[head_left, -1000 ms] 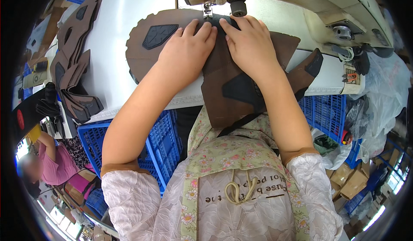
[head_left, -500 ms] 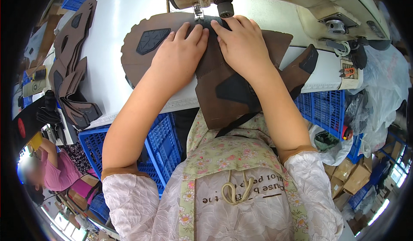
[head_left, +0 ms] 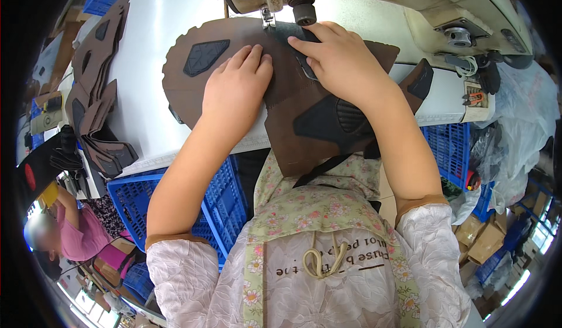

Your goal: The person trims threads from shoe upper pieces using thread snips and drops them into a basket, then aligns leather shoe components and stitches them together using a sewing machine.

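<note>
Head: white table [head_left: 155,47], blue crates [head_left: 229,193]

1. The wide brown piece with a wavy edge [head_left: 284,88] looks matt, like leather.
2. Its black angled patch [head_left: 206,57] looks like ridged rubber.
3. The long white table [head_left: 140,88] is smooth and shiny.
4. The cream sewing machine [head_left: 404,0] looks like painted metal.
5. Its small silver foot [head_left: 268,19] is shiny metal.
6. The blue holey crate [head_left: 225,205] is plastic.
7. The clear bag [head_left: 521,111] is thin, crinkly plastic.
</note>
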Demonstrator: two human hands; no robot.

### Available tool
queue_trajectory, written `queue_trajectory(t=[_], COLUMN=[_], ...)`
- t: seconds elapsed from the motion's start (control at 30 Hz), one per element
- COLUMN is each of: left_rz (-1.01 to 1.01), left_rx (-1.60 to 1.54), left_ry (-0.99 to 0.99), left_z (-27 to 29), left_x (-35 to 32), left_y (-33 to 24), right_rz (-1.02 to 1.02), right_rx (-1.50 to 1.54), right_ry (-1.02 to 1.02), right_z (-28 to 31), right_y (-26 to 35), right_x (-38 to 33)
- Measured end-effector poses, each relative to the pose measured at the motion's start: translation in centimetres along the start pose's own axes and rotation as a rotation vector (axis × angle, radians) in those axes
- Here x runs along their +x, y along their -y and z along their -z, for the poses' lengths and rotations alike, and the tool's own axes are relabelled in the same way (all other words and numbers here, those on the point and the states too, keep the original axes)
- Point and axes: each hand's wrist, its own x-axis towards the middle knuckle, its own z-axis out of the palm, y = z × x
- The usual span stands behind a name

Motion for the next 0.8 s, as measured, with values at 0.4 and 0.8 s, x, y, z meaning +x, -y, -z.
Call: queue_trajectory(t=[0.4, 0.8], left_rz=[0.002, 0.026], left_rx=[-0.018, 0.004], left_ry=[-0.046, -0.062], left_z=[-0.2, -0.5], left_x=[0.7, 1.1], left_y=[1.4, 1.5], right_rz=[0.035, 0.033], right_rx=[-0.013, -0.023], right_ry=[-0.101, -0.053], right_z=[-0.4, -0.1], right_y=[-0.2, -0.3], right_x=[0.4, 0.4])
